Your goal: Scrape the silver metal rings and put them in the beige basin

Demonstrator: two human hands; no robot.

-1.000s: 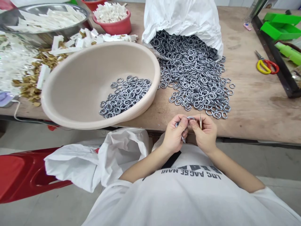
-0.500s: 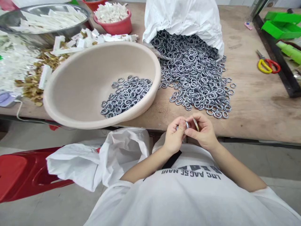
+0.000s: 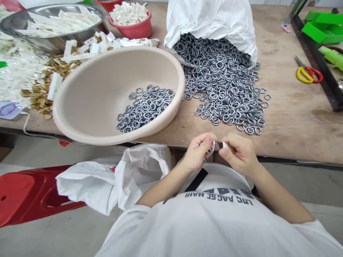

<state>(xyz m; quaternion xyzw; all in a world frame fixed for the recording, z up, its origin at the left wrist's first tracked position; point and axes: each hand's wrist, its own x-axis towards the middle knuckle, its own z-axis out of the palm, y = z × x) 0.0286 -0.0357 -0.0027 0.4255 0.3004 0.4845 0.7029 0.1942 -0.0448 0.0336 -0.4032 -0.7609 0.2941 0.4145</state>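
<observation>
My left hand (image 3: 198, 152) is closed on a few grey rings; one shiny ring (image 3: 212, 146) stands up at its fingertips, and others partly show below. Close on the right, my right hand (image 3: 241, 153) pinches a small flat tool (image 3: 221, 145) with a dark tip and a pale body; its exact kind is unclear. The dark tip points at the ring. Both hands are above the table's front edge. Behind them lies a heap of grey rings (image 3: 227, 89), spilling from a white sack (image 3: 211, 18). A large beige basin (image 3: 80, 92) holds more rings (image 3: 147, 107).
Scissors (image 3: 308, 73) with yellow and red handles lie at right, near green trays (image 3: 321, 32). A steel bowl (image 3: 48, 42) and a red tub (image 3: 134, 30) of white pieces stand at back left. A red stool (image 3: 18, 192) and a white sack (image 3: 144, 171) are below.
My right hand has drawn slightly right, and the tool has turned so its dark tip faces left. The ring at my left fingertips now shows more of its round face.
</observation>
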